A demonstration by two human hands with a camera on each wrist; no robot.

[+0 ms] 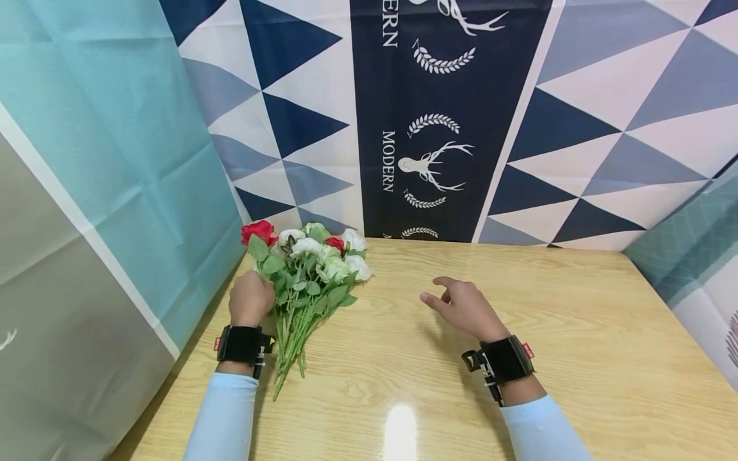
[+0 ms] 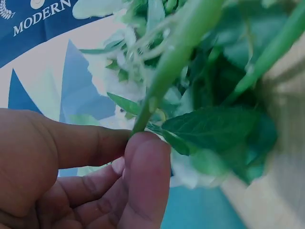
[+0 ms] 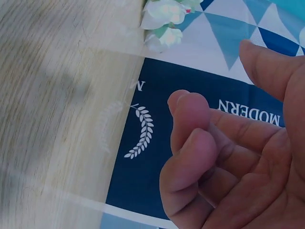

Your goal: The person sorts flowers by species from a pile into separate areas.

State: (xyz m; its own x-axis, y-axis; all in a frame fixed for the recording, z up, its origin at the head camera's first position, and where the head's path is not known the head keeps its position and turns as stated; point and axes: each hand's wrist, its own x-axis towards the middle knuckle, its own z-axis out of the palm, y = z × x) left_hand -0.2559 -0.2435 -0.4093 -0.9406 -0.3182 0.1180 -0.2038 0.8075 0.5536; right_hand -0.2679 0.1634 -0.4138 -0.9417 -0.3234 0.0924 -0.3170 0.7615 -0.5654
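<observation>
A bunch of artificial flowers (image 1: 311, 256) with red, white and pale green heads lies at the left of the table, stems towards the person. At its left edge is my left hand (image 1: 252, 298). The left wrist view shows that hand's thumb and forefinger pinching a green flower stem (image 2: 164, 76), with leaves (image 2: 214, 129) close behind. Which flower head belongs to this stem cannot be told. To the right, my right hand (image 1: 464, 307) hovers over the table, holding nothing. Its fingers (image 3: 190, 162) are loosely curled and the thumb stands apart from them.
The wooden table (image 1: 403, 352) runs up to a patterned cloth (image 1: 426, 128) at the back. A teal and grey cloth (image 1: 132, 160) hangs along the left side, close to the left hand. Another cloth (image 1: 692, 256) borders the right edge.
</observation>
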